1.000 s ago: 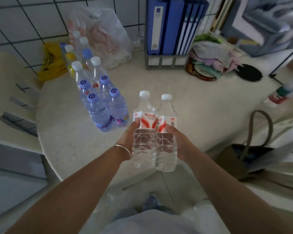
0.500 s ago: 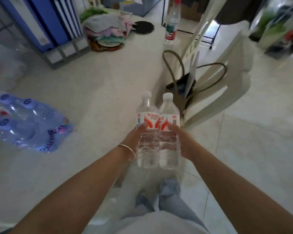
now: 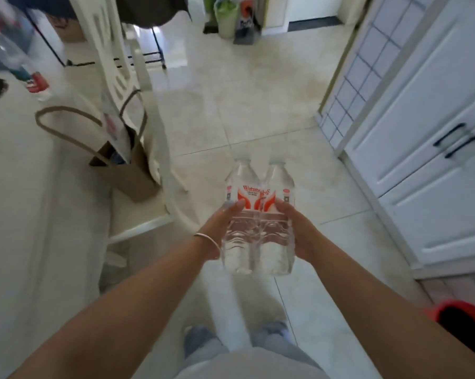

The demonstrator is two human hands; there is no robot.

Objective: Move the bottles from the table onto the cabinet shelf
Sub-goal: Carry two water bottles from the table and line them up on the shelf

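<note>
Two clear water bottles with white caps and red-and-white labels stand upright side by side, pressed together in front of me above the tiled floor. My left hand (image 3: 217,224) grips the left bottle (image 3: 241,192) at its waist. My right hand (image 3: 299,228) grips the right bottle (image 3: 280,187) the same way. The white table (image 3: 14,165) lies at the left edge of the view. A white cabinet (image 3: 422,138) with closed doors and black handles stands to the right; no shelf shows.
A brown paper bag (image 3: 132,170) sits on a white chair (image 3: 137,110) beside the table. One more bottle (image 3: 25,69) stands blurred on the table's far end. Bags lean against the far wall (image 3: 230,20). A red object (image 3: 460,321) is low on the right.
The view has swung right, away from the table and the bottle group toward the open floor and the cabinet. Both hands keep the same hold on the two bottles.
</note>
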